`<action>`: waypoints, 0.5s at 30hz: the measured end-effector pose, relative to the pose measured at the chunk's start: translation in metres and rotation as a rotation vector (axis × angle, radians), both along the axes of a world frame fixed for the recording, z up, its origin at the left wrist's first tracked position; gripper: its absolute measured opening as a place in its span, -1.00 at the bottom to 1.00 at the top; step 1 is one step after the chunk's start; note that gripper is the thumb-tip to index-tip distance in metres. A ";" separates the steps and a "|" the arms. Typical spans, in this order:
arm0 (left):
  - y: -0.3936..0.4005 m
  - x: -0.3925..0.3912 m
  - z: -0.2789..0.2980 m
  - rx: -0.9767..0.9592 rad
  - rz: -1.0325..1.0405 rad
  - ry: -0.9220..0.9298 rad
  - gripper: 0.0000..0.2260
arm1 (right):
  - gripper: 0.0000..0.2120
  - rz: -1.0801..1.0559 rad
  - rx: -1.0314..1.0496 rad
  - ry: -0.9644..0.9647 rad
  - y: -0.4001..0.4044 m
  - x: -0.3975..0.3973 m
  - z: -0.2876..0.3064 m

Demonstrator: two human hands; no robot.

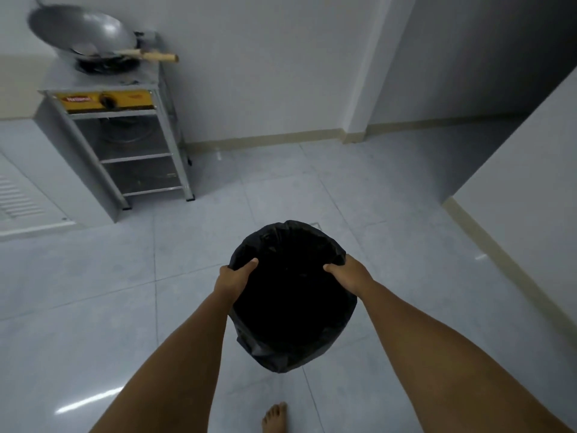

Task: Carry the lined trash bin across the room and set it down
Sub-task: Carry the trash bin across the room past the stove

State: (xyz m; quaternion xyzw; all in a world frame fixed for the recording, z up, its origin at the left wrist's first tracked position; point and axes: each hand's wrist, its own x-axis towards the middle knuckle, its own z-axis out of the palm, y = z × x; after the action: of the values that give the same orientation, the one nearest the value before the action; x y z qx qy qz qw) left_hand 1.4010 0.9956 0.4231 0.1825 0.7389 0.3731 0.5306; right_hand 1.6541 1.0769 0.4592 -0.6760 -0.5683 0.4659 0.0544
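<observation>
The trash bin (292, 307) is round, dark and lined with a black plastic bag that folds over its rim. It hangs above the tiled floor in front of me, held from both sides. My left hand (234, 278) grips the left rim, thumb inside the opening. My right hand (351, 275) grips the right rim the same way. The bin's inside is too dark to see into.
A metal stove stand (125, 145) with a wok (84, 32) on top stands at the far left against the wall. A white wall corner (515, 189) juts in on the right. Pale floor tiles (312, 189) stretch ahead. My bare foot (275, 418) shows below the bin.
</observation>
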 end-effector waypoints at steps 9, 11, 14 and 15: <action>0.054 -0.057 0.000 0.000 0.116 -0.018 -0.21 | -0.45 0.144 -0.006 0.004 0.096 -0.071 -0.002; 0.069 -0.069 -0.003 0.003 0.147 -0.021 -0.20 | -0.47 0.178 -0.014 -0.001 0.119 -0.085 -0.005; 0.101 -0.088 -0.005 0.009 0.190 -0.023 -0.20 | -0.48 0.228 -0.020 -0.003 0.159 -0.110 -0.009; 0.115 -0.095 -0.006 0.008 0.204 -0.026 -0.19 | -0.48 0.244 -0.020 -0.001 0.177 -0.119 -0.012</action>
State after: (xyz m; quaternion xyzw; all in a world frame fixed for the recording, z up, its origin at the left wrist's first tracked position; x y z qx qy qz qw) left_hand 1.3055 1.1108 0.4176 0.1036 0.7451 0.4305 0.4988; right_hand 1.5350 1.2536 0.4473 -0.6024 -0.6417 0.4746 -0.0097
